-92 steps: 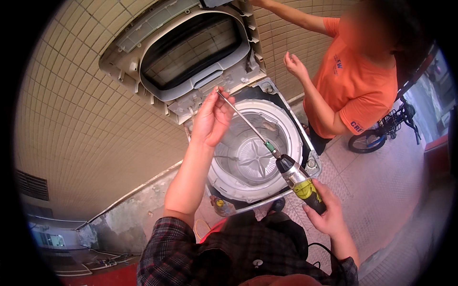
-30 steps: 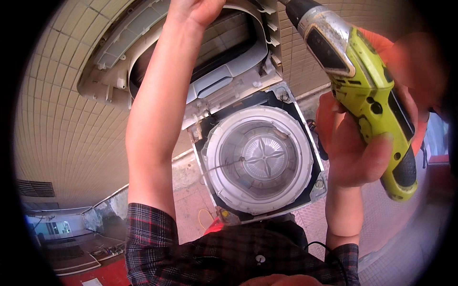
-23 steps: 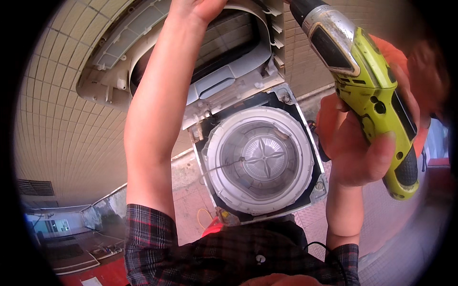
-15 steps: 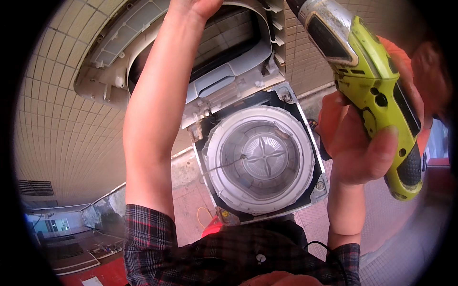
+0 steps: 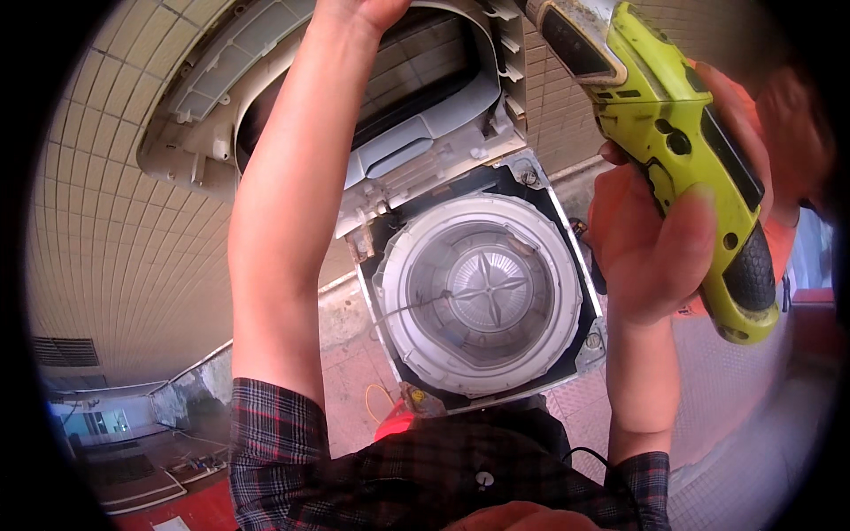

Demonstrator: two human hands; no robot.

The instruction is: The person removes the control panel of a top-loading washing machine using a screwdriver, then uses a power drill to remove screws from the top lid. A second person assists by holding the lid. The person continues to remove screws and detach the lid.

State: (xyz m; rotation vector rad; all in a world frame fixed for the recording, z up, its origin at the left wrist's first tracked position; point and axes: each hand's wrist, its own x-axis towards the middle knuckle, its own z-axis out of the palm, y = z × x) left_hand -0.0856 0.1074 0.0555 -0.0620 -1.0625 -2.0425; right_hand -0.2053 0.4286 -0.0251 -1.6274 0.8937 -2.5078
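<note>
My right hand is wrapped round the grip of a yellow-green cordless drill, held up at the upper right. The drill's nose points up and left; its tip passes beyond the view's upper edge. My left arm reaches up across the scene, and my left hand is cut off at the top, so its fingers are hidden. Below and between my arms stands a top-load washing machine, its round tub exposed. Its top cover, with an oval opening, is tilted back behind the tub, close to my left forearm.
Another person in an orange top stands close on the right. A tiled wall rises at the left and behind. A thin cable lies over the tub's rim. A red object sits by the machine's near left corner.
The drill and my right hand have shifted slightly up and left. My left hand has risen a little, with more of it cut off at the top.
</note>
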